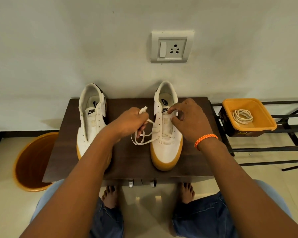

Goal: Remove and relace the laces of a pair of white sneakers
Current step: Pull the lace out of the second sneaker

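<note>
Two white leather low-top sneakers with gum-coloured rubber soles stand side by side on a dark brown wood-grain table, toes towards the person. The left sneaker has bare eyelets and reads "NIKE" in black on its tongue tab, with the same logo printed on the insole. The right sneaker bears "NIKE" on tongue and insole too, and a flat off-white cotton lace is threaded through its lowest eyelets only. The left hand grips that lace in curled fingers, one end sticking up from the fist and a loop hanging below, to the left of the shoe. The right hand, wearing an orange braided wristband, pinches the other lace end between thumb and forefinger over the tongue. At far right, a square orange plastic tub holds a coiled off-white lace; the gold script on its dark side is unreadable
</note>
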`<act>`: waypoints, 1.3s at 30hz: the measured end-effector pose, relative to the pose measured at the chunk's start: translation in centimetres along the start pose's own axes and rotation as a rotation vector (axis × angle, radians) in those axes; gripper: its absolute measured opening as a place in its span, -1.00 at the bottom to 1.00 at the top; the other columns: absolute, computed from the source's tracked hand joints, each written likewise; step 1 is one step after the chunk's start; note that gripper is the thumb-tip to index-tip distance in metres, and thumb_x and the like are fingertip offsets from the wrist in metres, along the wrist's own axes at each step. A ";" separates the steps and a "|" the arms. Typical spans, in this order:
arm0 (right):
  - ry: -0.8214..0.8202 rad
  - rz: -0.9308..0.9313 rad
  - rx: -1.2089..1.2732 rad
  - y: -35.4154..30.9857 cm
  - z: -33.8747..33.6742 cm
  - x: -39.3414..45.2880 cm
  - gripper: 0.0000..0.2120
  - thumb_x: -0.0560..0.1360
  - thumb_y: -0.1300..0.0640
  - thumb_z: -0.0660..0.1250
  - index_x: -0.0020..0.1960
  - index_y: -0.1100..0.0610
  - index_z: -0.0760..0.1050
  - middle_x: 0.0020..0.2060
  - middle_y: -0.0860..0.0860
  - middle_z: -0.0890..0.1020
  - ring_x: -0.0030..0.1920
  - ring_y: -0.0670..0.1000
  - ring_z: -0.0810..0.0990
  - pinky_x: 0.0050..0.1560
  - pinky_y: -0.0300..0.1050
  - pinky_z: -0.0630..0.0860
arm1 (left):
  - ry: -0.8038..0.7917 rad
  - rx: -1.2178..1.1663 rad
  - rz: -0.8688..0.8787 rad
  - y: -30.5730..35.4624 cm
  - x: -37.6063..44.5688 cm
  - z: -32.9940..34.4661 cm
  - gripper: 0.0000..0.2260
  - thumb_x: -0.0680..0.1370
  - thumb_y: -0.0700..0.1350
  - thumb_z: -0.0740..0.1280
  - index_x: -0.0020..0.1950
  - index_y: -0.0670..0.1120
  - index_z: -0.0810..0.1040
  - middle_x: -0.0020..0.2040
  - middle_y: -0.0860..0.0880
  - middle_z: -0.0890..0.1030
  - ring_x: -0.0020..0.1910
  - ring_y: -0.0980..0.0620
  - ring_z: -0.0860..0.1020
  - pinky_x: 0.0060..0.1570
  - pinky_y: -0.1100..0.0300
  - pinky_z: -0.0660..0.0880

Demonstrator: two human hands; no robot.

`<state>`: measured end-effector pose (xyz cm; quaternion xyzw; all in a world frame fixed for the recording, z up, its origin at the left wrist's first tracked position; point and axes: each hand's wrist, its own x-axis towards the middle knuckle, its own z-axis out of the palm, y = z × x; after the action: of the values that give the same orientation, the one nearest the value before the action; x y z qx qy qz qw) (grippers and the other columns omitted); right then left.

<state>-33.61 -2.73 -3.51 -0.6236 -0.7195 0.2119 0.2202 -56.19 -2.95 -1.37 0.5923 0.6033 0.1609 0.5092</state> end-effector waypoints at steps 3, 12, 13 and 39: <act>0.010 -0.094 0.018 -1.6 0.7 -0.6 -0.81 0.55 0.04 0.45 0.16 -0.08 0.65 0.04 -0.08 0.44 0.05 -0.07 0.48 0.06 -0.14 0.52 | -0.013 0.194 -0.096 -1.1 -0.1 -1.2 -0.70 0.72 -0.06 0.18 -0.15 -0.11 0.53 -0.21 -0.11 0.58 -0.24 -0.03 0.53 -0.18 0.06 0.55; -0.086 -0.317 -0.659 -4.7 4.8 -2.7 -0.90 0.48 -0.04 0.44 -0.12 -0.05 0.70 0.48 0.00 0.41 0.48 0.21 0.29 0.32 0.29 0.25 | -0.093 0.410 -0.201 -2.7 0.5 -1.7 -0.85 0.70 -0.06 0.27 0.10 -0.12 0.55 -0.14 -0.09 0.57 -0.22 -0.03 0.52 -0.18 0.09 0.48; -0.068 -0.347 -0.654 -4.7 5.1 -2.7 -0.93 0.47 0.00 0.46 -0.16 -0.04 0.69 0.49 -0.01 0.42 0.51 0.21 0.27 0.34 0.32 0.20 | -0.094 0.418 -0.201 -2.8 0.6 -1.7 -0.84 0.70 -0.05 0.28 0.13 -0.13 0.56 -0.12 -0.10 0.57 -0.21 -0.04 0.53 -0.15 0.07 0.48; 0.083 -0.082 1.678 -2.0 -11.1 -3.4 -0.84 0.73 0.05 0.10 0.08 0.03 0.43 0.16 0.00 0.57 0.14 0.05 0.56 0.28 0.06 0.41 | 0.122 0.626 -0.148 -2.7 2.2 -0.2 -0.57 0.59 0.32 0.34 0.12 -0.04 0.58 0.05 -0.03 0.62 0.06 -0.11 0.61 0.10 -0.01 0.58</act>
<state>-28.36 -6.07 6.53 -0.2337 -0.3369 0.6453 0.6445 -57.36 -1.62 -4.42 0.6642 0.6941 -0.0347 0.2755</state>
